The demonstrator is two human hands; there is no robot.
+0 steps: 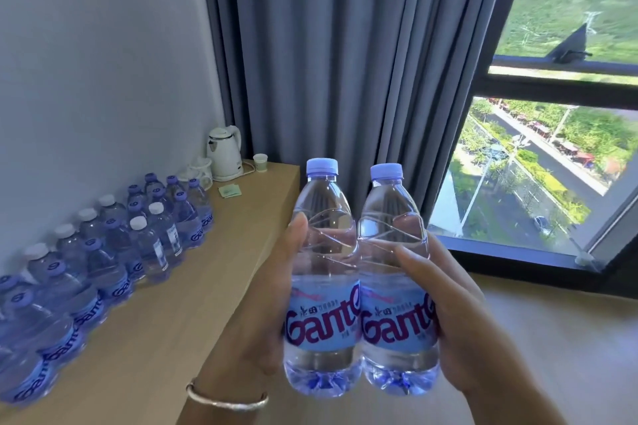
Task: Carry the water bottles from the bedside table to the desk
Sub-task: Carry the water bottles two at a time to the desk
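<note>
Two clear water bottles with blue labels and pale blue caps stand upright side by side in the air in front of me. My left hand (266, 314) grips the left bottle (322, 272), thumb on its shoulder. My right hand (452, 304) grips the right bottle (393, 269), fingers wrapped round its side. The bottles touch each other. Both hang just past the right edge of the wooden desk (193, 290). Several more bottles (114, 252) of the same kind stand in rows along the desk's wall side.
A white kettle (224, 152), a glass jug (200, 171), a small cup (260, 162) and a green packet (230, 190) sit at the desk's far end. Grey curtains (345, 62) hang behind. A large window (559, 148) is at the right, above wooden floor.
</note>
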